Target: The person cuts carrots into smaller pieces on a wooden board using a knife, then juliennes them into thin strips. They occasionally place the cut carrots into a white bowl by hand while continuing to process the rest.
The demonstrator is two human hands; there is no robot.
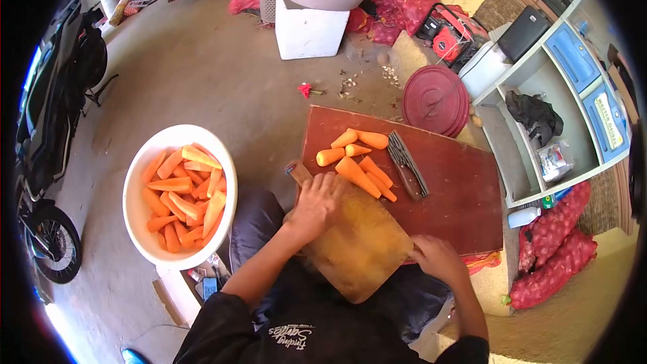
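Observation:
A worn wooden cutting board lies slanted over my lap, its short handle pointing up and left. My left hand is closed over the board's upper left edge, close to the handle. At the board's right corner, my right hand grips the edge with its fingers partly hidden. Beyond the board, several peeled carrots rest on a dark red tabletop. Beside them lies a knife with a dark patterned blade and a brown handle. A white tub full of peeled carrots stands to my left.
A motorcycle is parked at far left. Ahead stand a white foam box and a round maroon lid. On the right are a shelf unit and red net sacks. A red flower lies on the floor.

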